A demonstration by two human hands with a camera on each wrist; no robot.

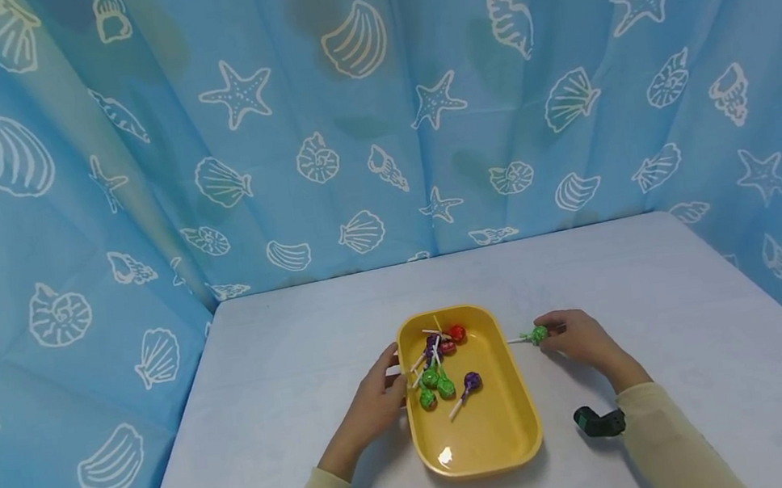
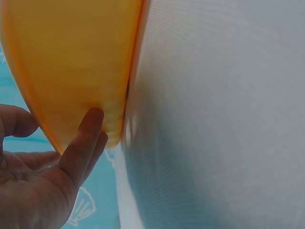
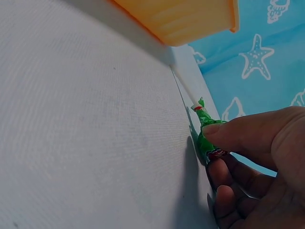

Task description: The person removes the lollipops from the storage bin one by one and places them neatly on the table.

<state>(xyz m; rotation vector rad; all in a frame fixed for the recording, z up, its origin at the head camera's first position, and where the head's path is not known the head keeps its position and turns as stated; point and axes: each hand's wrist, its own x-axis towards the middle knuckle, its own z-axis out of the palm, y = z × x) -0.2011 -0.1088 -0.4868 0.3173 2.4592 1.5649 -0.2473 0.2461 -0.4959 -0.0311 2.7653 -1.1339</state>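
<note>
The right hand [image 1: 582, 338] pinches a green lollipop [image 1: 538, 334] between thumb and curled fingers; its head is wrapped in shiny green foil with a small red patch, the wrapper twisted at the neck, and its thin white stick points toward the yellow tray [image 1: 508, 425], just off the tray's right rim on the white table [image 1: 707, 368]. The left hand [image 1: 374, 405] rests straight, relaxed fingers against the tray's left wall, gripping nothing. Inside the tray, toward its far end, lies a loose heap of lollipops [image 1: 443, 368] in green, purple and red wrappers.
</note>
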